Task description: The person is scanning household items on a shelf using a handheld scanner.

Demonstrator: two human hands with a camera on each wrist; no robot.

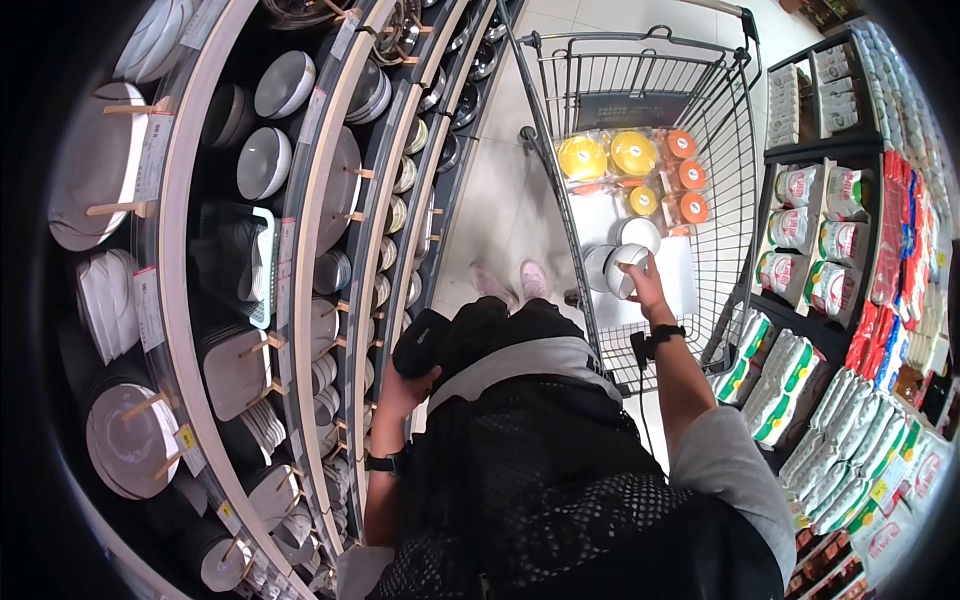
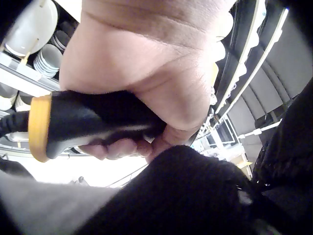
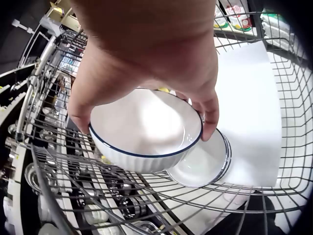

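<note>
One blue-rimmed bowl (image 3: 142, 129) hangs over the near end of the cart (image 1: 735, 150), gripped at its rim by the right hand (image 3: 146, 54), just above a second bowl (image 3: 208, 164). It is best lowered level and slowly, I'd judge, and released only once nested. The left hand (image 2: 146, 73) is clenched round a black handle (image 2: 88, 122) with a yellow band; writing on the shelf packs (image 1: 800, 185) at right is too small to read.
</note>
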